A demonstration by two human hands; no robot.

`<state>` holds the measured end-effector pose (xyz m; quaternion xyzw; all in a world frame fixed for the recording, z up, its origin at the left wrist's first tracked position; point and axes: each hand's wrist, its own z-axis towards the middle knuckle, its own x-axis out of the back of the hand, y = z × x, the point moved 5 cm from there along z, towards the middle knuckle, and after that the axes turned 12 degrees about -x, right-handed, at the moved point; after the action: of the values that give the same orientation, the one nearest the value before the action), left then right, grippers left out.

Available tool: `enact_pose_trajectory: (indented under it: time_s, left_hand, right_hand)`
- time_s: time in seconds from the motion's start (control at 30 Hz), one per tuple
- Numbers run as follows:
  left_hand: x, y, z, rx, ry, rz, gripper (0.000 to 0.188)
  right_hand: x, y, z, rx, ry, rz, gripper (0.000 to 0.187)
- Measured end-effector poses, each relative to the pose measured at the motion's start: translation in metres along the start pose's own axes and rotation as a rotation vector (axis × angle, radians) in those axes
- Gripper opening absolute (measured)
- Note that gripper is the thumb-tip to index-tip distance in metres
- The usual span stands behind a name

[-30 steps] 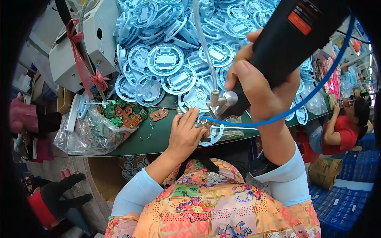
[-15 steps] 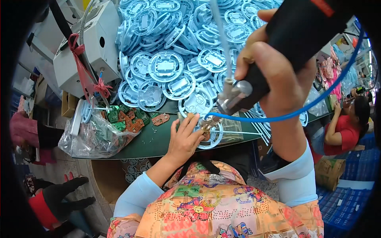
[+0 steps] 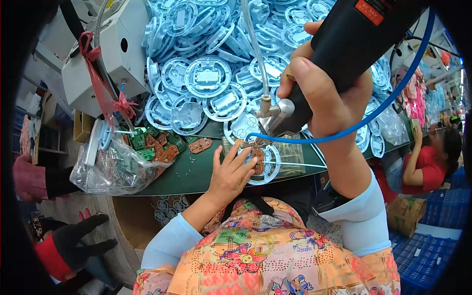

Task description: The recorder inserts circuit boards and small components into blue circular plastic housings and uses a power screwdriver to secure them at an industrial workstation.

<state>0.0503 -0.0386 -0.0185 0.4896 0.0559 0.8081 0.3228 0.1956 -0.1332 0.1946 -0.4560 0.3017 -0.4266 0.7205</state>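
My right hand (image 3: 327, 91) is wrapped round a black electric screwdriver (image 3: 351, 42) with an orange label. A clear hose (image 3: 254, 46) and a blue tube (image 3: 339, 137) run to its metal front end, which hangs just above my left fingertips. My left hand (image 3: 227, 177) lies with outstretched fingers at the left side of a pale blue round plastic housing (image 3: 276, 164) on the bench edge. A small brown circuit board (image 3: 258, 162) sits inside that housing. The fingertips partly cover the housing, and whether they grip it is hard to see.
A big pile of pale blue housings (image 3: 209, 76) fills the back of the green bench (image 3: 182, 182). At left are a plastic bag (image 3: 113, 172), green and brown circuit boards (image 3: 160, 145) and a grey machine box (image 3: 108, 54). A person in red (image 3: 427, 162) sits at right.
My right hand has drawn the screwdriver up and slightly left, so its front end is off the circuit board, which shows more fully. My left hand stays nearly in place.
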Motion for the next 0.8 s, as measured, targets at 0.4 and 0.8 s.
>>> enact_pose_trajectory:
  time_s: [0.4,0.8]
  left_hand:
    - [0.001,0.003,0.001,-0.016,0.012,0.019,0.035]
    - [0.001,0.005,0.019,-0.080,0.050,0.092,0.037]
  right_hand:
    - [0.006,0.012,-0.006,0.083,0.029,-0.064,0.038]
    - [0.024,-0.058,-0.003,0.079,0.075,-0.024,0.045]
